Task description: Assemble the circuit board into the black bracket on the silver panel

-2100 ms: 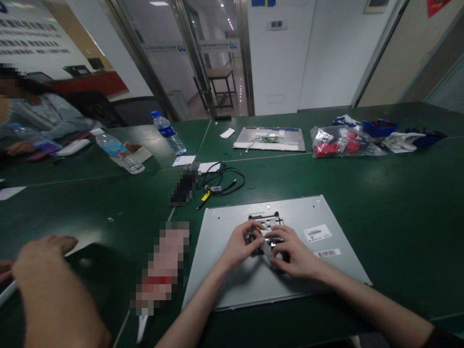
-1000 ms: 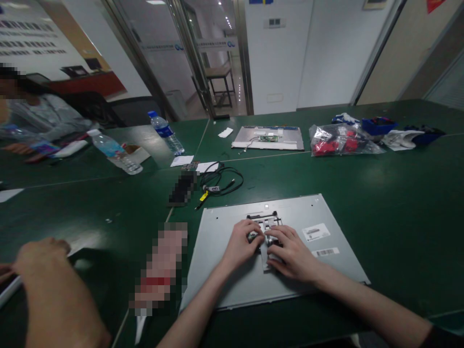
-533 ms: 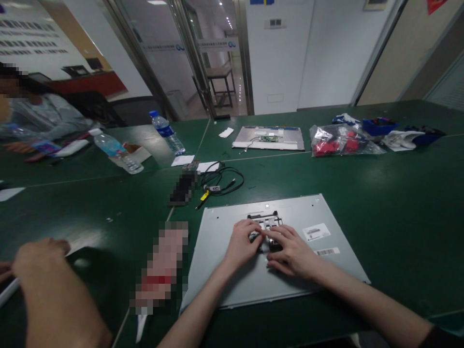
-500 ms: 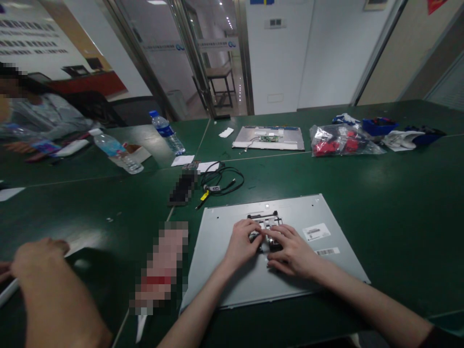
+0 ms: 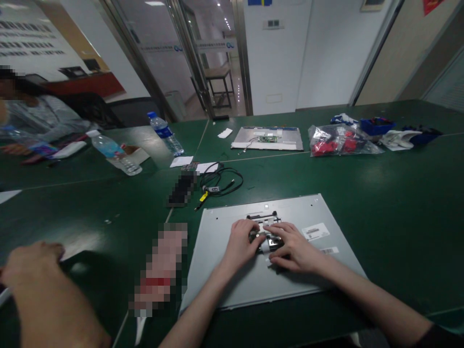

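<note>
A flat grey metal panel [image 5: 217, 256], like the back of a display, lies on the green table in front of me. Near its upper middle sits a small black-and-silver metal mechanism [image 5: 270, 241] with thin rods. My left hand [image 5: 237, 244] curls round the mechanism's left side, thumb and fingers closed on it. From the right, my right hand [image 5: 295, 249] rests its spread fingertips on the mechanism, thumb apart on the panel side. My fingers partly hide the mechanism. White labels [image 5: 315, 231] are stuck on the panel to the right of my right hand.
Beyond the panel lie a coiled black cable [image 5: 221, 181], a blurred-out dark object [image 5: 182, 189] and another panel with a circuit board [image 5: 266, 138]. Bottles [image 5: 165, 133] and a bag of red parts [image 5: 340, 140] stand farther back. A co-worker's arm [image 5: 47, 290] reaches in at left.
My right fingers have shifted slightly away from my left fingertips, showing more of the mechanism between them. My left hand has barely moved. The co-worker's arm at left has moved a little leftward.
</note>
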Motion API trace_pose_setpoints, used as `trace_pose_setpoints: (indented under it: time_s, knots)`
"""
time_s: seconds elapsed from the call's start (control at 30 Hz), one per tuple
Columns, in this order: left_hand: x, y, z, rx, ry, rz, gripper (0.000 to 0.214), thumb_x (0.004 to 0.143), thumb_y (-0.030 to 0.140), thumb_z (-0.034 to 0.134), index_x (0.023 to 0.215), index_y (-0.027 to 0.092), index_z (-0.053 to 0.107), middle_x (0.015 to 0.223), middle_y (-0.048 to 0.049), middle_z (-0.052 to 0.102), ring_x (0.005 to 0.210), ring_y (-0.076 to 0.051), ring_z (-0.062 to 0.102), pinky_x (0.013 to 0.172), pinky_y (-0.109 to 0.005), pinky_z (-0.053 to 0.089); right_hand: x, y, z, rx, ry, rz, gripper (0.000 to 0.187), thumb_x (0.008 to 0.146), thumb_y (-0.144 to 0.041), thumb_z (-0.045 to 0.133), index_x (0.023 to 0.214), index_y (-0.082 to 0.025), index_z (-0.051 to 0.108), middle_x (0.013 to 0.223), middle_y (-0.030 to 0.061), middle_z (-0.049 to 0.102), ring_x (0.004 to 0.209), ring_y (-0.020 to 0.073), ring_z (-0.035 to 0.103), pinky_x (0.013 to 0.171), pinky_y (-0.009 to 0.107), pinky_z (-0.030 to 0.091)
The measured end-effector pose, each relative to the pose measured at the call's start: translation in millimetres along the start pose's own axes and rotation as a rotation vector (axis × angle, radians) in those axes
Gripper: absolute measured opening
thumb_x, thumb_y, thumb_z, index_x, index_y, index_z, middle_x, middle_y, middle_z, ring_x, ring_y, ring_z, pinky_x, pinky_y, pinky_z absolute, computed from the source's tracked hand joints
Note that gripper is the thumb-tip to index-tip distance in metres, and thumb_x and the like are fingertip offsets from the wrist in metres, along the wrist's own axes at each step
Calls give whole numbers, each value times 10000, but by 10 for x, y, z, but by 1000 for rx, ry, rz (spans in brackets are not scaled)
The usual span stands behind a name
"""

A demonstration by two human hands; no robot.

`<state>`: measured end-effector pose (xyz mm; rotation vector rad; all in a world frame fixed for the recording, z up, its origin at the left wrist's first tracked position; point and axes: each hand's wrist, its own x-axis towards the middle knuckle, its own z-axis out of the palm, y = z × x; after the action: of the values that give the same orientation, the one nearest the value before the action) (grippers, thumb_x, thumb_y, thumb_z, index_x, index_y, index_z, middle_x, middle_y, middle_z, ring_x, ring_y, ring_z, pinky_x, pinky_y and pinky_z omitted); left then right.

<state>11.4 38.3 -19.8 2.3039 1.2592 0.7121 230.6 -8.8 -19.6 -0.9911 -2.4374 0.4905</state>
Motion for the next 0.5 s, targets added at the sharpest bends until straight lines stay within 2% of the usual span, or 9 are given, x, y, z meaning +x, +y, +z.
trace_pose_setpoints:
  time_s: [0.13, 0.3, 0.5]
  knots:
    - [-5, 32, -19, 31, -1, 19, 107, 831, 232, 665, 891, 207, 580, 889, -28, 646, 897, -226, 578, 904, -412, 412, -4, 24, -8, 16, -13, 10, 145, 891, -366, 659, 935, -322, 791, 1562, 33, 355, 1375, 298, 351, 1105, 509, 290]
    - [-13, 61, -42, 60, -22, 68, 31, 872, 225, 623, 854, 216, 600, 948, -34, 656, 970, -227, 565, 993, -448, 375, 2, 24, -20, 14, -28, 13, 151, 895, -370, 656, 933, -315, 791, 1546, 36, 381, 1365, 299, 361, 1093, 513, 309]
    - [-21, 75, -59, 148, -43, 136, 48, 906, 244, 597, 907, 231, 643, 1029, -32, 660, 1017, -225, 572, 1069, -487, 316, 6, 24, -9, 9, 3, 5, 145, 904, -359, 653, 934, -316, 789, 1516, 47, 421, 1358, 283, 373, 1097, 508, 317]
